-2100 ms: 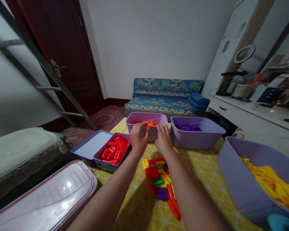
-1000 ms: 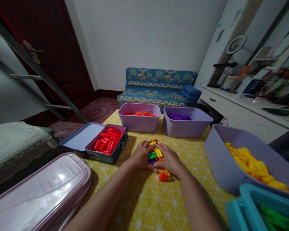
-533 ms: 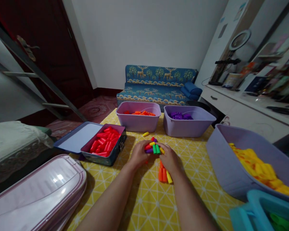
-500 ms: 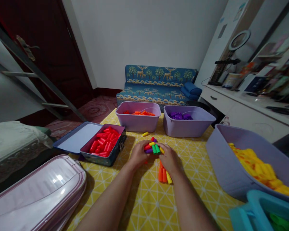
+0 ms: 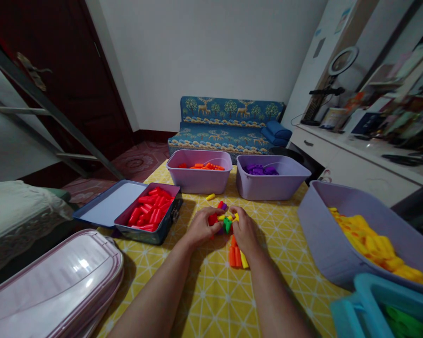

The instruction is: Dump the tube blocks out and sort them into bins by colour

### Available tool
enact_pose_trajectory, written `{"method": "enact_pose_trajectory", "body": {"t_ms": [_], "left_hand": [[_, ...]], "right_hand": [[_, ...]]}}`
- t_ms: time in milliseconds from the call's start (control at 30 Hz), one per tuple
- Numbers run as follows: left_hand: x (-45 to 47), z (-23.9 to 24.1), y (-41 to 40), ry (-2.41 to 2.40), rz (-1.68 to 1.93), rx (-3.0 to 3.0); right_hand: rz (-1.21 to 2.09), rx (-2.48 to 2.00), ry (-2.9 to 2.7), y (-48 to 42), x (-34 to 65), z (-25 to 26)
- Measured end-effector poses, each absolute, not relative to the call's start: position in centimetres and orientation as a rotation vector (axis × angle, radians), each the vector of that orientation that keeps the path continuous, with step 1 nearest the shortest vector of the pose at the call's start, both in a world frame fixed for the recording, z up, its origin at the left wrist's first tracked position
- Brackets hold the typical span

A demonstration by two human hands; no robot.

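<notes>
Over the middle of the yellow patterned tablecloth, my left hand (image 5: 201,227) curls its fingers around a cluster of small plastic building pieces, with a red piece (image 5: 213,219) at its fingertips. Facing it, my right hand (image 5: 244,231) is closed at the cluster's right side, its thumb and fingers by a yellow piece (image 5: 236,217). Green pieces (image 5: 227,225) sit between the two hands, tilted. Purple shows partly behind the left thumb. Beneath my right wrist lie orange pieces (image 5: 235,257) side by side with a yellow piece (image 5: 244,259). My fingers hide how the cluster joins.
Beyond the hands stand lilac bins of orange pieces (image 5: 206,167) and purple pieces (image 5: 260,170). A lone yellow piece (image 5: 210,197) lies before them. Left: an open tin (image 5: 169,220) of red pieces and pale lids (image 5: 56,286). Right: a yellow-filled bin (image 5: 317,234) and turquoise basket (image 5: 366,286).
The green pieces, upright side by side before, now look turned and bunched. My right fingers have shifted on the cluster, and more of the red piece shows by my left hand. The view has swung slightly right.
</notes>
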State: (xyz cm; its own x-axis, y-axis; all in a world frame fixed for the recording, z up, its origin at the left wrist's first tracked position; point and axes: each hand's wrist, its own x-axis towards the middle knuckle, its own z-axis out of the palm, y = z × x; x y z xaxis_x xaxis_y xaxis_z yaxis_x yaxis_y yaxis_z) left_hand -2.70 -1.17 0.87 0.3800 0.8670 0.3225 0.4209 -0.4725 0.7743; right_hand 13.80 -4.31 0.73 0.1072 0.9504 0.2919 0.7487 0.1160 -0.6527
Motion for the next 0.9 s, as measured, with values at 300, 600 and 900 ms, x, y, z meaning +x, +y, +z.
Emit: {"method": "enact_pose_trajectory", "body": {"t_ms": [300, 600, 900], "left_hand": [[-2.0, 0.2, -0.7, 1.271, 1.111, 1.880], [-2.4, 0.2, -0.6, 1.338, 1.159, 2.119], [-2.4, 0.0, -0.7, 1.277, 1.187, 2.030]], "right_hand": [[0.253, -1.679, -1.396, -4.3, 14.6, 1.3], [0.264, -1.539, -0.984, -4.7, 17.6, 4.9], [0.312, -0.757, -0.246, -5.8, 20.8, 10.0]]}}
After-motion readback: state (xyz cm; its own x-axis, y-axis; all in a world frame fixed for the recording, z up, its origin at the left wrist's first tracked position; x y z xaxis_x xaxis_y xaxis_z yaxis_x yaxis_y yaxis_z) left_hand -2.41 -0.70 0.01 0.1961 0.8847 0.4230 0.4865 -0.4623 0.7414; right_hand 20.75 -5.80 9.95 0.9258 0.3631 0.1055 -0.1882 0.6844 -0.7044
